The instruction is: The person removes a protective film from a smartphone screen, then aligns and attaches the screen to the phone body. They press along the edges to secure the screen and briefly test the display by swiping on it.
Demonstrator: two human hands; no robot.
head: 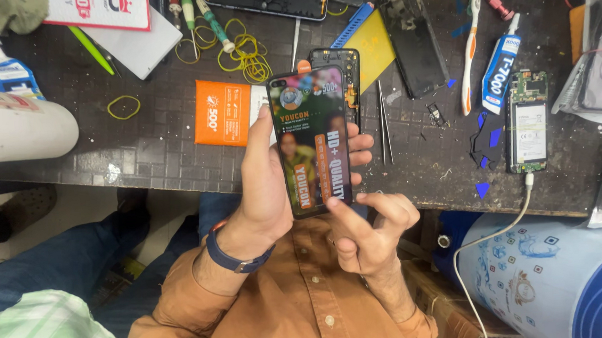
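My left hand [264, 192], with a dark blue band on the wrist, holds a phone panel [311, 140] upright. The panel is covered by a colourful printed film. My thumb lies along its left edge and my fingers wrap round its right edge. My right hand [371, 231] is just below it, thumb and forefinger pinching the panel's lower right corner. A black phone frame [343, 58] lies on the bench right behind the panel's top. An orange and white packet [224, 112] lies to its left.
The dark workbench [160, 143] holds yellow rubber bands [245, 54], tweezers [385, 125], a glue tube [500, 66], a toothbrush [470, 51], a black phone panel [415, 44] and an opened phone [528, 122] on a white cable. A white cylinder [13, 127] sits at the left and a blue-patterned drum [551, 279] at the lower right.
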